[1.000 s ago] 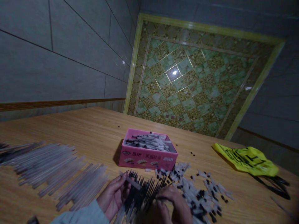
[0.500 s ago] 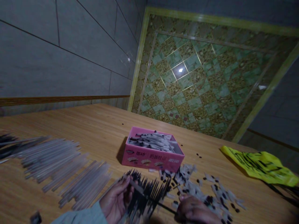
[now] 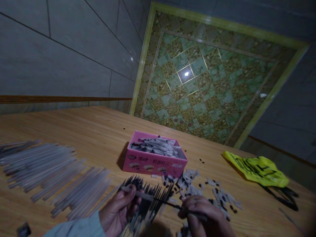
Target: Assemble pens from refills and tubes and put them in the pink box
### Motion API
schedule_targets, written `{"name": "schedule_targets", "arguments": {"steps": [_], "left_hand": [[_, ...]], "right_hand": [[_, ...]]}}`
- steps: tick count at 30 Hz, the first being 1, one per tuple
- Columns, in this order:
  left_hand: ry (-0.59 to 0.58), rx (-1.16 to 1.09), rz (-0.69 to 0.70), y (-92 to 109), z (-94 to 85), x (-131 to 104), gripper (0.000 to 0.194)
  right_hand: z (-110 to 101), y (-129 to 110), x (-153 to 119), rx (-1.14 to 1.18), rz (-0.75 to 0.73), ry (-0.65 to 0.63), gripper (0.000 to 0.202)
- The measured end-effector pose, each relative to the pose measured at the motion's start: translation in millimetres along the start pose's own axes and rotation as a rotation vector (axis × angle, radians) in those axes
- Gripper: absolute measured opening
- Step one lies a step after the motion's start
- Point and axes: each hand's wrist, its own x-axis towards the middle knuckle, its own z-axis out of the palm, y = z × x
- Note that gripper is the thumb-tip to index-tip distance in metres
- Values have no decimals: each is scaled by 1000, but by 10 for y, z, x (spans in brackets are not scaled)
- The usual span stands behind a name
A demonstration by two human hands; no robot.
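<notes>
Ahead of my fingers the pink box blocks; bare bench lies beyond it, tubes crowd the left.

The picture's bottom edge cuts off the left hand at its pale blue sleeve and the right hand at the knuckles. The bundle of thin black refills runs out of view there too, its lower ends blurred. The long clear plastic tubes by the desk's left edge smear together. Print on the pink cardboard box is too small to read.
</notes>
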Motion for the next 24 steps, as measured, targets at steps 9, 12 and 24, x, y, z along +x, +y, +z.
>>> {"name": "schedule_targets", "arguments": {"steps": [9, 12, 24], "left_hand": [[-21, -7, -51, -82, -6, -36, 12], [-17, 9, -55, -103, 1, -68, 11], [32, -72, 40, 13, 6, 28, 21]], "right_hand": [[157, 74, -35, 18, 406, -245, 7], [166, 172, 3, -31, 503, -371, 26], [-278, 868, -161, -945, 609, -995, 14]]}}
